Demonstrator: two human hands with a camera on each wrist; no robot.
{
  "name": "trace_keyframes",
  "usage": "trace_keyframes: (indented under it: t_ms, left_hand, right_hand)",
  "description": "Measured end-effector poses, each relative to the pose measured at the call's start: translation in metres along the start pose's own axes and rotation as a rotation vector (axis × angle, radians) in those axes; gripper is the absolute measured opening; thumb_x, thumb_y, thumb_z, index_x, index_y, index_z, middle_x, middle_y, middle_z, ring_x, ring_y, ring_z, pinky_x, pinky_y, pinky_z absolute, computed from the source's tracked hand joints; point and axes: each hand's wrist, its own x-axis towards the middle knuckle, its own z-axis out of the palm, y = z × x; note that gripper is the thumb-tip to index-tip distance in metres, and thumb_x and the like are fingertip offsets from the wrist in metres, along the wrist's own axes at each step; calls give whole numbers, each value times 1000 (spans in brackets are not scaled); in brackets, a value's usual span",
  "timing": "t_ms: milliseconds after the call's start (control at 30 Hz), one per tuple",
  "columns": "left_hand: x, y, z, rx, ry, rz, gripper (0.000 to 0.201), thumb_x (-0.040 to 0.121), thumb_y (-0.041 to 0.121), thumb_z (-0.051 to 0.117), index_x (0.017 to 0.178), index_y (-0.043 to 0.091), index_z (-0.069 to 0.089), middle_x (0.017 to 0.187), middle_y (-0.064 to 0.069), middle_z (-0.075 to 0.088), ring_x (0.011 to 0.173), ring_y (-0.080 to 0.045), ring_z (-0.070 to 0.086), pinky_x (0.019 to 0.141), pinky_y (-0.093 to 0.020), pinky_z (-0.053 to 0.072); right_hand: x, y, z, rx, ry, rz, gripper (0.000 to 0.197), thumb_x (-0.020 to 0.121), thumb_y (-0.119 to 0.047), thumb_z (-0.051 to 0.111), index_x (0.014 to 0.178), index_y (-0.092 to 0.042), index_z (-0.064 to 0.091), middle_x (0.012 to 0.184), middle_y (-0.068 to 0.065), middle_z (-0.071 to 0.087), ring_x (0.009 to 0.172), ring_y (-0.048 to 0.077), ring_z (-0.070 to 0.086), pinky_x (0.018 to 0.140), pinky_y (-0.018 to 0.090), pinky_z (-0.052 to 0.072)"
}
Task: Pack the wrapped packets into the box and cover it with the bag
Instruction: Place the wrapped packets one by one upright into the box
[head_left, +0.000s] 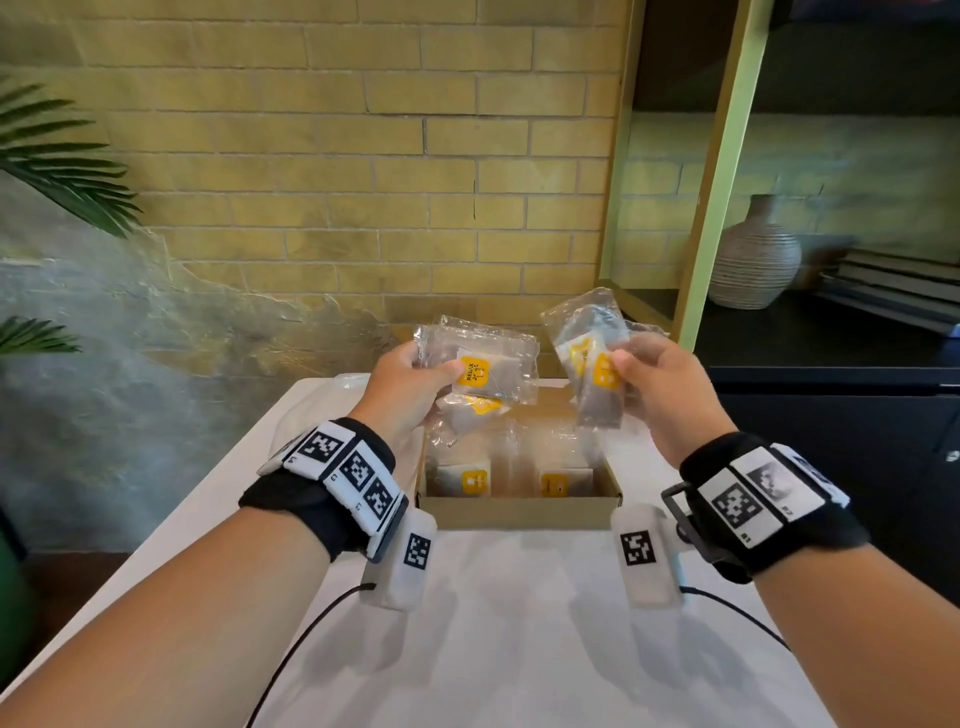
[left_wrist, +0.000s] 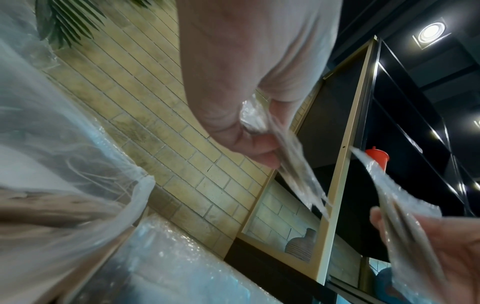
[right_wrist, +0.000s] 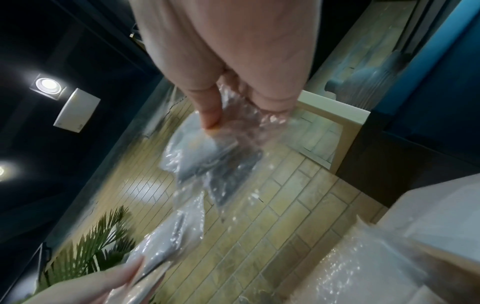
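An open cardboard box (head_left: 519, 501) sits on the white table (head_left: 519, 623) and holds several clear-wrapped packets with yellow labels (head_left: 472, 480). My left hand (head_left: 415, 384) pinches a small stack of packets (head_left: 483, 364) above the box's far left corner. The left wrist view shows the thumb and fingers clamped on the plastic (left_wrist: 283, 156). My right hand (head_left: 660, 384) grips another few packets (head_left: 592, 353), tilted upright, above the box's far right. In the right wrist view the fingers close on the crinkled wrap (right_wrist: 215, 148). A clear bag (head_left: 332, 389) lies left of the box.
A brick wall stands just behind the table. A green-framed shelf unit (head_left: 711, 182) with a ribbed vase (head_left: 753, 260) and stacked books rises at the right. Palm leaves (head_left: 62, 156) hang at the left. Wrist cables trail over the table's near part.
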Motion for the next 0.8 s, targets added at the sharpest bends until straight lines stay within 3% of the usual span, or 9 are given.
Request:
trace_keyframes:
  t_ms: [67,133,200,233,300,400,533,667,800]
  left_hand:
    - [-1,-1,2,34,-20,10,13,85,15,66,79,21,57,81,-4,59,73,-19,56,60,-29,43]
    - [-4,-1,6,71,-64,27,15,84,14,67,77,21,55,72,-1,55,61,-12,52,51,-23,40]
    - [-8,1,12,79,-122,28,15,85,12,67,77,20,56,70,0,56,56,-10,50,46,-20,38]
    - [-9,2,14,73,-149,21,13,84,13,67,79,20,58,74,-1,58,58,-11,52,48,-20,40]
    - [-11,3,18,66,-182,13,11,82,15,70,84,20,60,85,-4,64,69,-16,59,59,-27,47]
    - [-12,2,18,98,-201,21,9,83,21,70,86,20,61,87,-4,65,75,-18,61,69,-32,50]
    - [-14,-2,14,19,-320,-49,5,91,16,59,95,14,58,75,0,59,47,-2,54,44,-15,43]
    - [-12,-7,9,-76,-371,-103,35,90,-2,53,122,12,51,78,-1,59,48,2,57,49,-10,49]
    - [-9,-10,6,-36,-370,-81,33,89,-9,52,115,9,54,79,-4,64,58,-1,61,57,-11,53]
  right_hand:
    - [-4,-4,8,-95,-117,-71,17,91,-8,53,84,-21,62,107,7,62,110,32,58,101,52,43]
    - [-6,-6,18,-325,-217,-153,13,87,-12,61,77,-20,63,121,-1,54,120,18,48,109,38,31]
    - [-6,-6,27,-459,-294,-182,6,83,-15,66,77,-18,66,137,-6,41,122,4,35,104,27,21]
    - [-7,-6,30,-475,-335,-178,0,81,-15,68,81,-15,68,137,-9,40,119,0,34,104,27,21]
    - [-6,-4,35,-514,-380,-174,16,80,-15,70,95,-9,70,126,-14,43,110,-4,37,105,27,25]
    - [-3,-5,40,-572,-336,-182,14,81,-14,68,92,-7,73,111,-12,44,103,2,41,93,24,36]
    - [0,-6,36,-501,-294,-170,13,84,-10,66,91,0,71,85,-10,56,80,3,53,82,21,48]
    - [5,-2,29,-375,-207,-78,11,86,-8,63,92,-3,70,80,4,65,74,18,61,69,30,53]
    - [3,3,25,-294,-179,-45,9,87,-8,61,84,-13,68,83,6,66,79,20,62,79,38,54]
